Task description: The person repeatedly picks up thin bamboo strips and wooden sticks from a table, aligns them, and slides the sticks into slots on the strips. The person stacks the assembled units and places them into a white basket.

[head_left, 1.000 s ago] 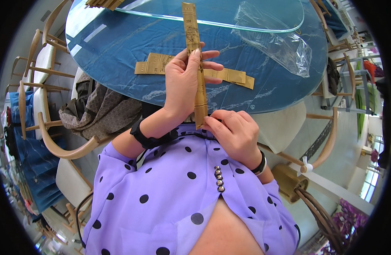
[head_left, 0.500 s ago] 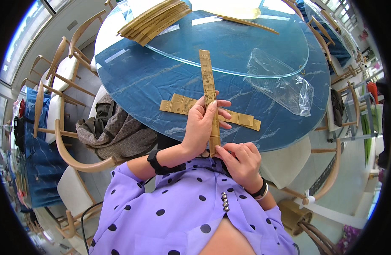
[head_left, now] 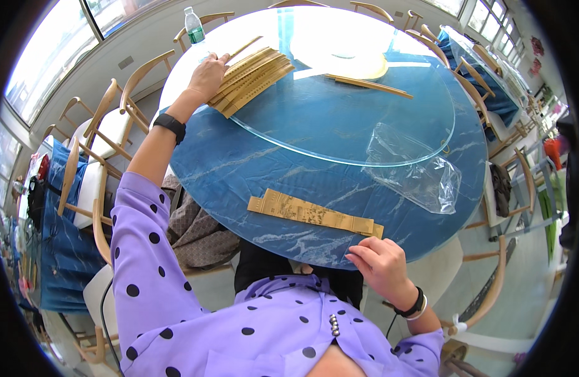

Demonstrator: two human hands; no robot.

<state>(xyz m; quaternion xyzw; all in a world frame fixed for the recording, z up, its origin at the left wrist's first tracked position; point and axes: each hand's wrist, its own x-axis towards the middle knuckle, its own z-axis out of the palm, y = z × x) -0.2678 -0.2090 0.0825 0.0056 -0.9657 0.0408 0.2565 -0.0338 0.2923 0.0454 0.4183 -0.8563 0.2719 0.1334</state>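
Observation:
My left hand (head_left: 208, 75) reaches to the far left of the round table, at a fanned pile of long gold-brown paper sleeves (head_left: 255, 78). Its fingers are closed on a narrow paper sleeve (head_left: 247, 45) that shows edge-on beyond the fingertips, against the pile's far side. My right hand (head_left: 384, 267) hovers at the table's near edge, fingers curled together with nothing visible in them. Just beyond it, several flat printed paper strips (head_left: 311, 212) of the same gold-brown lie overlapping on the blue marbled tabletop (head_left: 283, 169).
A glass turntable (head_left: 340, 132) covers the table's far part, with thin brown sticks (head_left: 371, 86) on it. A clear plastic bag (head_left: 415, 169) lies to the right. A water bottle (head_left: 194, 28) stands beyond the pile. Wooden chairs (head_left: 142, 81) and a patterned bag (head_left: 201, 229) are around the table.
My left hand has swung from in front of me to the far-left pile, taking the sleeve along. My right hand has let go of the sleeve's lower end and shifted slightly right.

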